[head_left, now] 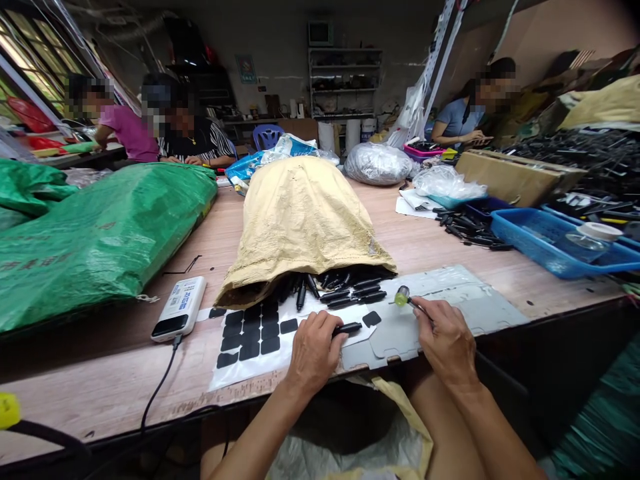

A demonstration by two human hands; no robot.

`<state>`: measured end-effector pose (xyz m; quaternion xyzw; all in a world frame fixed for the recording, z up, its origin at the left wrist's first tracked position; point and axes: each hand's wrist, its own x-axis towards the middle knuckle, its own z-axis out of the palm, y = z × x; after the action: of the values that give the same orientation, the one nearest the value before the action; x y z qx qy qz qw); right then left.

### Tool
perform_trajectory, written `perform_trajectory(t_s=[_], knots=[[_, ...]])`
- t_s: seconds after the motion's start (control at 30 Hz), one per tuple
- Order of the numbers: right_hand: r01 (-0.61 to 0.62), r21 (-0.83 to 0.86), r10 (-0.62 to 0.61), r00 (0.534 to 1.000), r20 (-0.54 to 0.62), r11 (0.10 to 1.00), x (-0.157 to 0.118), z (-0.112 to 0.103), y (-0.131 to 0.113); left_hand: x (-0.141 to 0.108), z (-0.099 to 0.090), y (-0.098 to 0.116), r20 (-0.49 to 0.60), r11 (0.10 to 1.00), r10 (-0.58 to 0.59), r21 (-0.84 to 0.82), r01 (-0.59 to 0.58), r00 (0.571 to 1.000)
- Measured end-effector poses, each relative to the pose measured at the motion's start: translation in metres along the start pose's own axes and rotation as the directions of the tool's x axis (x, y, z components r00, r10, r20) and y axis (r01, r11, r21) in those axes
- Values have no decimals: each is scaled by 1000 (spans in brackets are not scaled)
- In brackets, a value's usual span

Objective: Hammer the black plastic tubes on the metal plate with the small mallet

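My left hand (316,347) is closed round a slim black pen-shaped piece (347,329), low over the near edge of the work table. In my right hand (447,339) is a small mallet (403,296) with a grey and yellow-green head, pointing left over a grey board (450,300). Beside my left hand lies a white sheet (227,379) bearing rows of black rounded squares (250,332). One loose black square (371,319) sits just past the piece I hold. Several similar black pieces (345,293) spill from the mouth of a cream woven sack (310,213).
A white power bank (180,308) with a cable stands left, near a green sack (115,233). Blue trays (545,247) and black parts (473,230) crowd the right. Below the edge, an open bag (350,433) lies between my legs. Several people sit farther back.
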<state>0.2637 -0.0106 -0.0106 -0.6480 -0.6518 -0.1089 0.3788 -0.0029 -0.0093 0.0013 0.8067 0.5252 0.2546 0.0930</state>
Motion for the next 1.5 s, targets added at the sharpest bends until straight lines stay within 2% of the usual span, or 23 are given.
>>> perform_trajectory(t_s=[0.07,0.17,0.23,0.3,0.4,0.57,0.67,0.83,1.0,1.13,1.2,1.3,1.43,1.5], knots=[[-20,108,19,1000,15,994,2,-9,-10,-2,0,0,-1,995,-29,-91,28,1000],[-23,315,-25,988,150,949,1,-20,-29,1,0,-2,16,984,-58,-170,60,998],[-30,387,-63,972,225,922,-3,-23,-41,3,0,-4,31,972,-73,-222,78,997],[-26,419,-88,964,252,908,-7,-25,-53,4,0,-7,39,958,-82,-273,90,996],[11,468,-135,963,233,884,-11,-29,-67,3,1,-10,37,943,-88,-319,95,995],[89,485,-178,974,141,870,-12,-36,-80,3,3,-12,43,936,-87,-338,96,995],[100,469,-171,979,111,877,-16,-29,-78,4,4,-12,41,935,-88,-340,97,995],[87,425,-184,964,192,901,-25,-13,-70,3,3,-11,37,939,-89,-331,96,995],[94,451,-187,968,167,888,-25,-15,-81,2,4,-12,30,941,-71,-329,77,997],[76,437,-206,944,259,896,-26,-13,-88,2,4,-12,29,946,-78,-313,83,997],[62,418,-197,937,287,906,-24,-13,-84,3,3,-11,24,948,-80,-309,84,996],[50,340,-139,960,242,939,-15,-16,-64,3,2,-10,23,948,-90,-306,92,996],[49,96,-67,979,195,994,2,-13,-17,3,1,-9,51,950,-110,-289,120,993],[105,20,-107,970,217,994,8,-6,6,3,1,-9,66,949,-117,-285,131,991]])
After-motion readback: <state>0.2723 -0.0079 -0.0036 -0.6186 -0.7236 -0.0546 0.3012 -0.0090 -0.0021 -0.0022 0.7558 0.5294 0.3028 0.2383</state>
